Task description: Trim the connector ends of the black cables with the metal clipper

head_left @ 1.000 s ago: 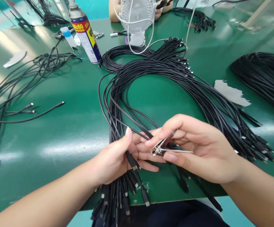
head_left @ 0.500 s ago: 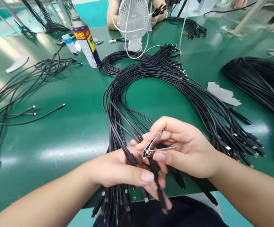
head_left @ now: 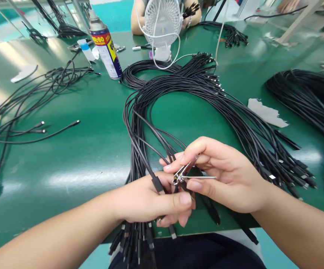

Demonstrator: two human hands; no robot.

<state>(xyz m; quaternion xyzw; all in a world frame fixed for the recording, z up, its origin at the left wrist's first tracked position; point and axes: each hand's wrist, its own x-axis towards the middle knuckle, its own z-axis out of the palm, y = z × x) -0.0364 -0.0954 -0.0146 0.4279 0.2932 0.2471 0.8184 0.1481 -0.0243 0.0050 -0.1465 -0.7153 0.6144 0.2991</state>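
Note:
My right hand [head_left: 226, 175] pinches a silver nail clipper [head_left: 182, 176], its lever raised and its jaws pointing left. My left hand [head_left: 150, 200] is closed around black cables, with fingers curled and thumb across them. One cable's black connector [head_left: 158, 184] lies over the base of the left thumb. The clipper's jaws are right beside another cable end at the left fingers; whether they touch it cannot be made out. Below the left hand, many cable ends [head_left: 132, 239] hang over the table's edge. The main cable bundle [head_left: 175, 84] loops across the table in front.
A spray can [head_left: 106, 50] and a white fan [head_left: 162, 26] stand beyond the bundle. Loose cables [head_left: 43, 87] lie left, another cable pile [head_left: 304, 97] right. A torn paper piece [head_left: 267, 113] lies near the bundle. Across the green table [head_left: 94, 157] sits another person [head_left: 138, 18].
My left fingers have curled inward, and the cable end that hung down past them no longer shows there. The clipper and my right hand sit slightly further right in view.

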